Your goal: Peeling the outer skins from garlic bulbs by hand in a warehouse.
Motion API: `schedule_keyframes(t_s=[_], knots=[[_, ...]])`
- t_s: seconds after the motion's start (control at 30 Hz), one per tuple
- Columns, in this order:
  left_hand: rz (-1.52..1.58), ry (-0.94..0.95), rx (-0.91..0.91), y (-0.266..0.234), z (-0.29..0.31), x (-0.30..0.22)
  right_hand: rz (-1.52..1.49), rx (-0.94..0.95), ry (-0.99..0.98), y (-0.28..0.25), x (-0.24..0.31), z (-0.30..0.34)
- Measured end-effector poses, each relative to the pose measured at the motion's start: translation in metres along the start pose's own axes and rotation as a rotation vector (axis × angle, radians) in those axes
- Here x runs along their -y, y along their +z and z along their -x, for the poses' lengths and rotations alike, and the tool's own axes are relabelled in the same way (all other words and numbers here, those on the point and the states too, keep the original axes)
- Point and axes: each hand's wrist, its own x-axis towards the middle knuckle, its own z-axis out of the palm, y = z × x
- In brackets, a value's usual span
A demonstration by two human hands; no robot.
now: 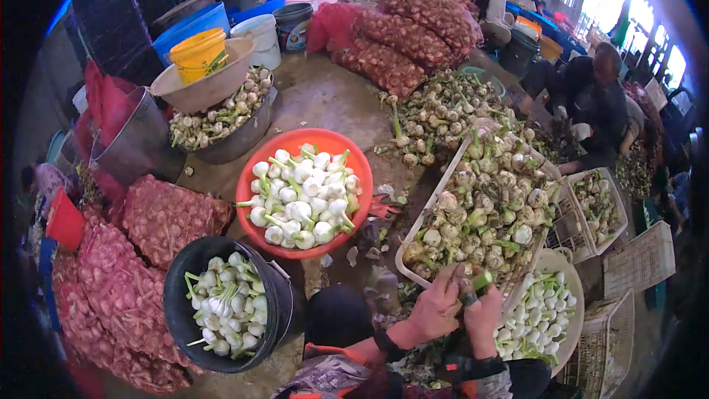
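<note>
A dark wall (103, 15) blurs toward the far-left rim; a stained floor (310, 103) spreads below. Near right, at a pale crate (433, 198) of garlic (487, 207), the right hand (484, 323) pinches a green stalk (482, 280), partly hidden; the curled left hand's (432, 313) grip is unclear.

So the tub (329, 138) of garlic (303, 192) sits mid-floor, with the bucket (279, 295), also holding garlic, nearer and a bit left. Side sacks (122, 288) lie further left. Right of the tub there's the crate (406, 262), heaped with garlic, plus a bowl (563, 267) of garlic just beside its near right corner. Back sacks (402, 41) are stacked behind, loose pile (439, 111) between them and the crate.
</note>
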Motion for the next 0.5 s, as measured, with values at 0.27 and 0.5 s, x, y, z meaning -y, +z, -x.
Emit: schedule_keyframes(t_s=[0.27,0.5], knots=[[-0.187,0.127,-0.003,0.004,0.002,0.0,0.052,-0.17,-0.157,0.003,-0.004,0.022],[-0.088,0.051,0.002,-0.002,0.001,-0.004,0.059,-0.119,-0.262,-0.005,-0.026,0.025]])
